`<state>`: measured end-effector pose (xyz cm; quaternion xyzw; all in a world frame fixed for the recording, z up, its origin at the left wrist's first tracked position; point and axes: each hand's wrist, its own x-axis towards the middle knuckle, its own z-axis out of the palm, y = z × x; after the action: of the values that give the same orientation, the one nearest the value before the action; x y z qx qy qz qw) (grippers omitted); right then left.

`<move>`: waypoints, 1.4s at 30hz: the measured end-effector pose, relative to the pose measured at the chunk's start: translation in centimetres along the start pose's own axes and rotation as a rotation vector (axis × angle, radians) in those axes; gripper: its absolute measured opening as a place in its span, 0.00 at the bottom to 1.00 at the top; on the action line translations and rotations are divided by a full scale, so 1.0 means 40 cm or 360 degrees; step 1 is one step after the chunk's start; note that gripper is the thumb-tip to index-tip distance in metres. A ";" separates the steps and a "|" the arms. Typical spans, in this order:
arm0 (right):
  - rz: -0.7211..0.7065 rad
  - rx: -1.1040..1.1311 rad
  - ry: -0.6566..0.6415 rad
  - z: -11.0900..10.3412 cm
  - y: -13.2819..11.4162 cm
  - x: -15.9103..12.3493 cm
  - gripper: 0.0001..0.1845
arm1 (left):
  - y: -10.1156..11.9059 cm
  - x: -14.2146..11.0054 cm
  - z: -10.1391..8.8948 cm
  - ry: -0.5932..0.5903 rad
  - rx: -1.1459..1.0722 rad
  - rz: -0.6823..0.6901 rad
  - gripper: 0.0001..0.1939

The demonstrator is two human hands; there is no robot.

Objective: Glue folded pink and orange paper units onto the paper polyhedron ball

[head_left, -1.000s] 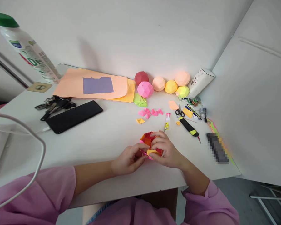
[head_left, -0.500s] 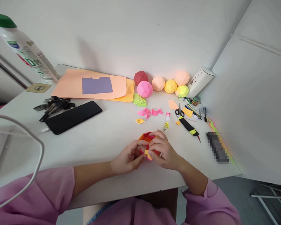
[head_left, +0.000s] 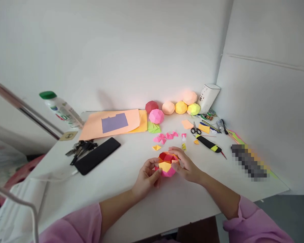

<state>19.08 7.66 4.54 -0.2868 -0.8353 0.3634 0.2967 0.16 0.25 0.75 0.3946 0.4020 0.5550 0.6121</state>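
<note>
A part-open paper ball (head_left: pixel 168 171) of pink, orange and yellow facets sits between my two hands above the table's front part. Its open top shows a red and orange inside. My left hand (head_left: pixel 148 177) pinches the ball's left side, thumb on the yellow facet. On the other side my right hand (head_left: pixel 188 167) wraps round the right rim with the thumb in front. Just beyond lie a small yellow folded paper piece (head_left: pixel 156 147), several pink folded pieces (head_left: pixel 164 137) and a small glue bottle (head_left: pixel 183 145), partly hidden by my right hand.
Finished paper balls (head_left: pixel 156 116) line the wall. Scissors (head_left: pixel 196 128) and a black-yellow cutter (head_left: pixel 209 143) lie right. To the left are a black phone (head_left: pixel 98 156), keys (head_left: pixel 81 148), peach paper sheets (head_left: pixel 91 126) and a white bottle (head_left: pixel 63 109). A white cable (head_left: pixel 17 199) crosses the near left.
The camera view has tilted up and shifted. My hands have turned the paper ball so its yellow facet and pink underside show more; the right fingers have moved off its front.
</note>
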 end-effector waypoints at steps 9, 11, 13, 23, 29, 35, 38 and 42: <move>-0.0183 0.0051 0.0026 0.019 0.024 0.004 0.26 | 0.004 -0.008 0.003 -0.0090 0.0071 -0.0093 0.23; -0.0169 0.0078 0.0009 0.022 0.027 0.002 0.28 | 0.007 -0.008 0.006 -0.0100 0.0051 -0.0119 0.25; -0.0109 0.0130 0.0024 0.024 0.029 0.000 0.30 | 0.008 -0.007 0.007 -0.0091 0.0031 -0.0136 0.25; 0.0359 0.0374 -0.0032 0.026 0.048 -0.003 0.36 | 0.000 0.011 -0.010 0.0074 -0.0159 -0.0204 0.22; 0.0391 0.0345 -0.0042 0.020 0.031 0.004 0.36 | 0.007 0.011 -0.012 0.0030 -0.0153 -0.0288 0.21; 0.0389 0.0282 -0.0058 0.017 0.016 0.005 0.36 | 0.009 0.015 -0.014 0.0021 -0.0150 -0.0310 0.19; 0.0376 0.0312 -0.0047 0.016 0.014 0.006 0.34 | 0.012 0.016 -0.013 0.0026 -0.0141 -0.0320 0.20; 0.0381 0.0344 -0.0047 0.017 0.015 0.007 0.33 | 0.018 0.016 -0.012 -0.0004 -0.0098 -0.0369 0.22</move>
<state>18.60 7.89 3.78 -0.3452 -0.7555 0.4880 0.2681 -0.52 0.95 1.20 0.3272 0.4270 0.4919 0.6846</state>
